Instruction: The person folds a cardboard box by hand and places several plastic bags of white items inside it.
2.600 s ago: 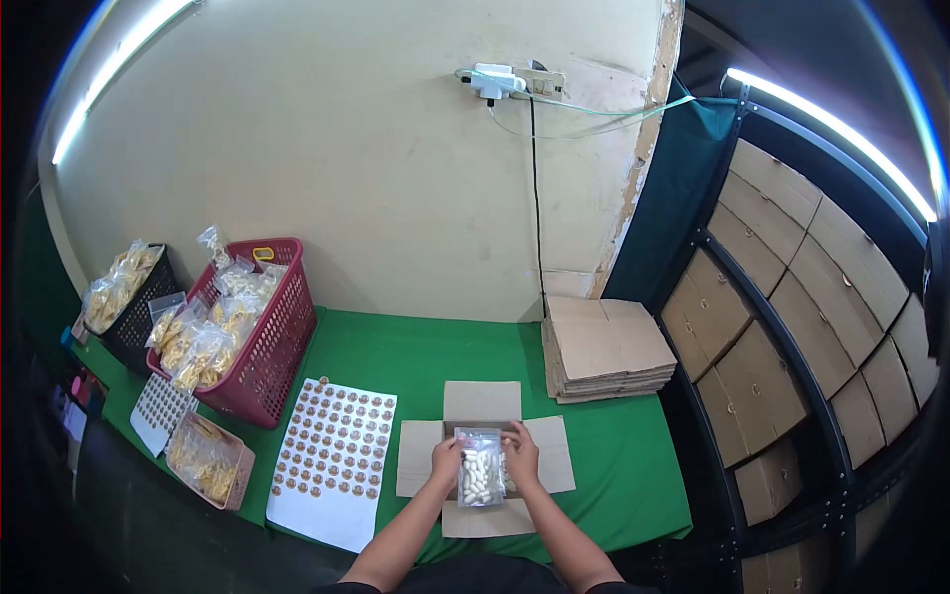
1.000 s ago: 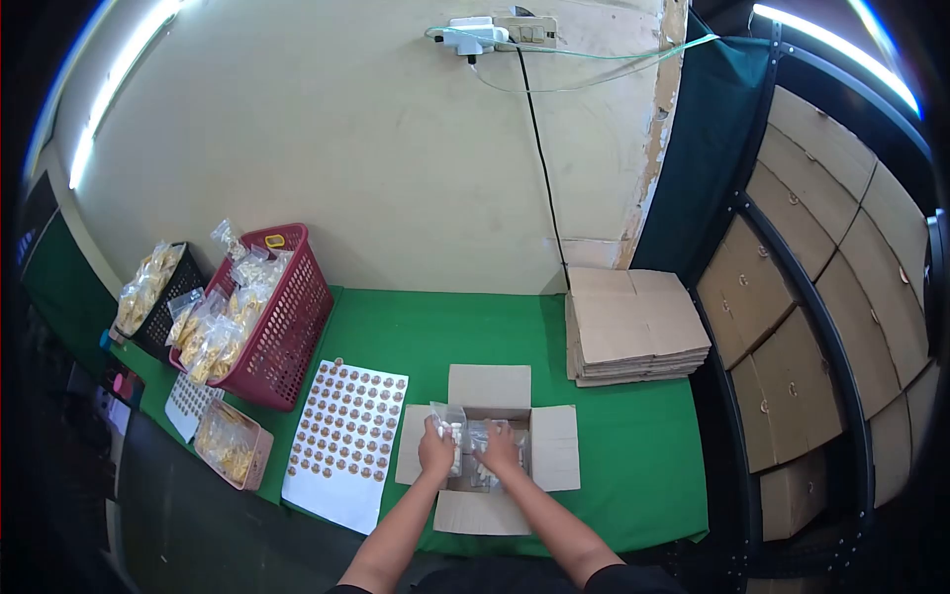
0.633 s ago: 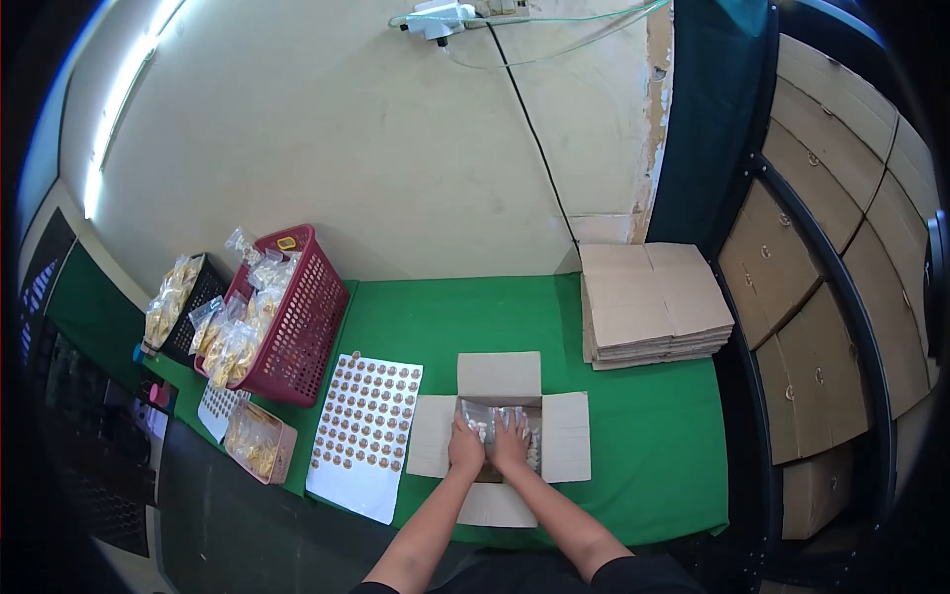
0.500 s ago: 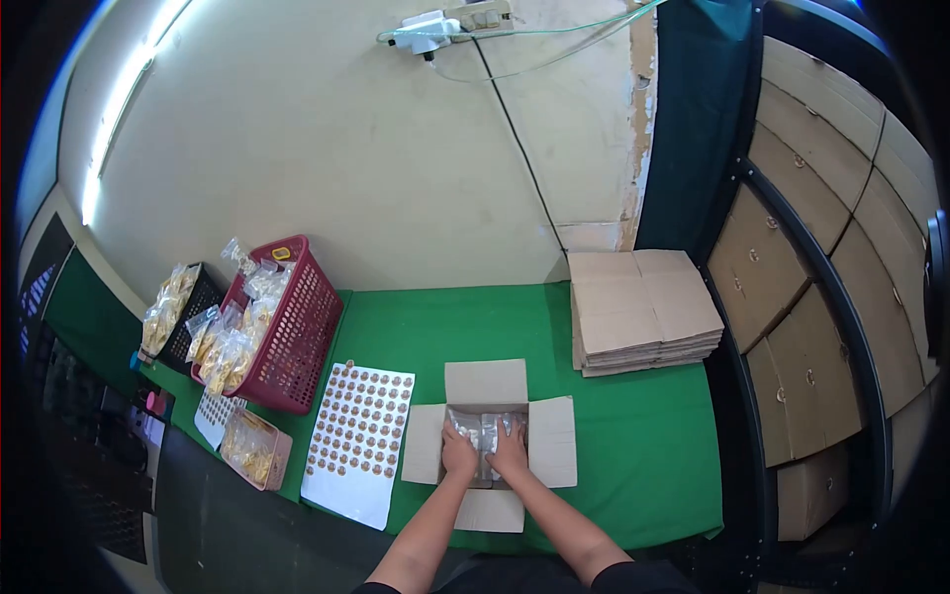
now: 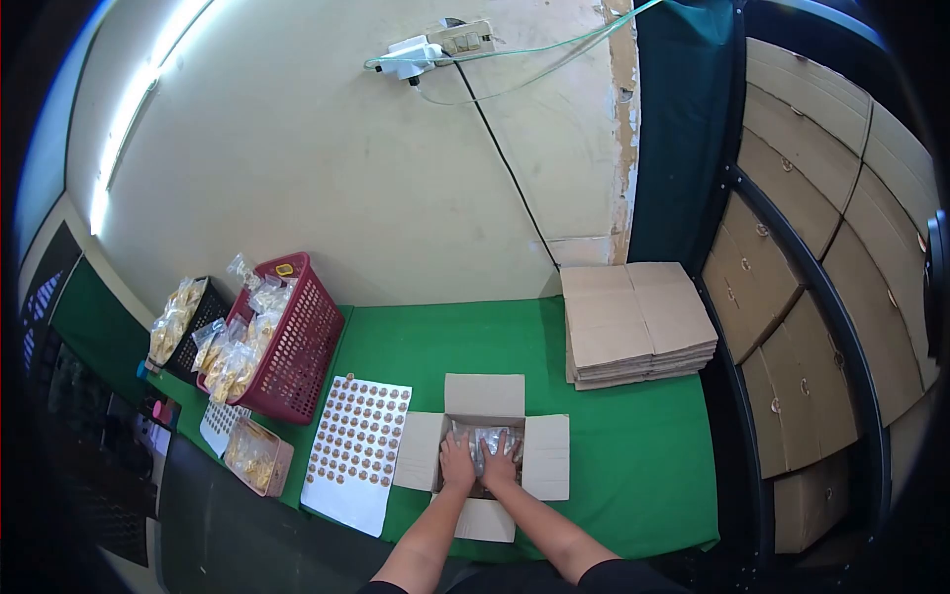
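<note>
An open cardboard box [image 5: 545, 457] stands on the green-covered table with its flaps folded outward. Inside it lie clear plastic packets [image 5: 489, 437], their contents too small to make out. My left hand [image 5: 457, 463] rests on the packets at the left side of the box, fingers stretched out. Beside it, my right hand [image 5: 499, 463] lies on the packets with fingers spread. Both hands press flat from above and grip nothing. The lower part of the box's inside is hidden by my hands.
Left of the box lies a sheet of round stickers [image 5: 361, 436]. Farther left are a maroon basket [image 5: 307, 346] of filled packets, a black basket [image 5: 206, 322] and a small pink tray [image 5: 280, 469]. Flattened cardboard boxes [image 5: 638, 317] are stacked behind right; a rack [image 5: 792, 267] holds cartons.
Both hands have shifted slightly on the packets, and the right fingers are more spread. The camera view has tilted a little, so the scene sits lower.
</note>
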Action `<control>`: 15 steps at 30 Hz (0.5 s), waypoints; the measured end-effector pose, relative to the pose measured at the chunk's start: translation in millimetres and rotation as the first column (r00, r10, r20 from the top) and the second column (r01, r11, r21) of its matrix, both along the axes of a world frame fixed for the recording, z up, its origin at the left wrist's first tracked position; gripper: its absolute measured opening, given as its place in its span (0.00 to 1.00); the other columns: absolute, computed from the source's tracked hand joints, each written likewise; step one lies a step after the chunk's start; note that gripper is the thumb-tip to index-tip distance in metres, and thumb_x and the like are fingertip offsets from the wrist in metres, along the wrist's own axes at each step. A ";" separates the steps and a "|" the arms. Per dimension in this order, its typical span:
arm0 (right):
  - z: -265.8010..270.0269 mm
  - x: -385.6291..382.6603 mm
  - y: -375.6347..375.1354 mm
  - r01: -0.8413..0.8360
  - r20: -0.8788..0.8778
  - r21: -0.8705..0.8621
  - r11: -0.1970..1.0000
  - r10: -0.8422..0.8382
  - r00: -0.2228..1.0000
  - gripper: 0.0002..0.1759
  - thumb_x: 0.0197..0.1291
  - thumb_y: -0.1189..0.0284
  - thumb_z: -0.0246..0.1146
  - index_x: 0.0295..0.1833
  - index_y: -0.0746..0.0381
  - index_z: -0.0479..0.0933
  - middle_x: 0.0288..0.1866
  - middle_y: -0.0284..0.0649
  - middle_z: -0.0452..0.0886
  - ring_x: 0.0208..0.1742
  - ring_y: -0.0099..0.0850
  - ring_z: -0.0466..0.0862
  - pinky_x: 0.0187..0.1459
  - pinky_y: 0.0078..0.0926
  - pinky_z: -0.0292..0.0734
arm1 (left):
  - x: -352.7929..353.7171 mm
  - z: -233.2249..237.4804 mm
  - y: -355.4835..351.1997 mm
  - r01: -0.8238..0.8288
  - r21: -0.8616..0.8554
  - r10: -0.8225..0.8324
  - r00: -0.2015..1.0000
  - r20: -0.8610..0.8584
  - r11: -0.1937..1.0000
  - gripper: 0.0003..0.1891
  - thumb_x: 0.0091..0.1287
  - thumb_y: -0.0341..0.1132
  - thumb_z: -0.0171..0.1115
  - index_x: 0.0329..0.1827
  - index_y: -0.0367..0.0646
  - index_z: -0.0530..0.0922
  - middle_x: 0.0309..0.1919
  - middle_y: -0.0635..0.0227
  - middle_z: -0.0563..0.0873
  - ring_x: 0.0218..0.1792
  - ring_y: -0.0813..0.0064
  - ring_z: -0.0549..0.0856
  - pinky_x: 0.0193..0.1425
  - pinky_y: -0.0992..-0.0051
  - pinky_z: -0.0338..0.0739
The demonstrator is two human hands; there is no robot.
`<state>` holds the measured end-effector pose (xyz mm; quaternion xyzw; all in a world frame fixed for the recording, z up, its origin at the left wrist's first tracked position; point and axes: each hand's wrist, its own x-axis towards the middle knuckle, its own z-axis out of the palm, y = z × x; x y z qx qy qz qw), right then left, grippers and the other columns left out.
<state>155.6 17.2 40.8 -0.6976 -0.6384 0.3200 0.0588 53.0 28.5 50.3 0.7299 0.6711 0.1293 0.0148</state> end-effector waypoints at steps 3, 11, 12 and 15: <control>9.3 2.0 1.1 0.017 -0.077 -0.013 1.000 -0.018 0.997 0.54 0.42 0.51 0.70 0.74 0.42 0.50 0.77 0.51 0.35 0.73 0.67 0.35 0.67 0.57 0.58 | -9.8 -15.0 5.2 -0.002 -0.031 0.003 1.000 0.031 1.000 0.22 0.64 0.31 0.56 0.62 0.43 0.69 0.61 0.49 0.65 0.59 0.48 0.69 0.63 0.58 0.66; -27.0 2.8 -2.8 0.052 -0.185 0.153 0.987 -0.023 0.983 0.55 0.40 0.53 0.71 0.74 0.46 0.50 0.76 0.57 0.35 0.72 0.70 0.36 0.69 0.60 0.50 | 3.6 -9.4 8.8 -0.047 -0.228 0.119 0.942 0.315 0.972 0.26 0.60 0.24 0.57 0.64 0.44 0.69 0.68 0.42 0.55 0.66 0.44 0.61 0.67 0.57 0.63; -29.3 2.7 -1.8 0.045 -0.183 0.188 0.981 -0.011 0.983 0.55 0.41 0.55 0.71 0.74 0.48 0.50 0.75 0.59 0.36 0.71 0.72 0.38 0.69 0.59 0.49 | 6.5 -6.3 7.9 -0.046 -0.231 0.119 0.942 0.315 0.972 0.26 0.60 0.24 0.57 0.64 0.44 0.69 0.68 0.42 0.55 0.66 0.44 0.61 0.67 0.57 0.63; -36.5 4.4 -4.9 0.016 -0.174 0.214 0.977 0.022 0.984 0.55 0.42 0.57 0.71 0.74 0.50 0.49 0.74 0.63 0.36 0.70 0.74 0.40 0.69 0.58 0.50 | 9.0 -5.0 -1.1 0.002 -0.130 0.032 0.965 0.262 0.992 0.28 0.60 0.24 0.56 0.66 0.48 0.69 0.71 0.44 0.50 0.68 0.45 0.59 0.68 0.58 0.62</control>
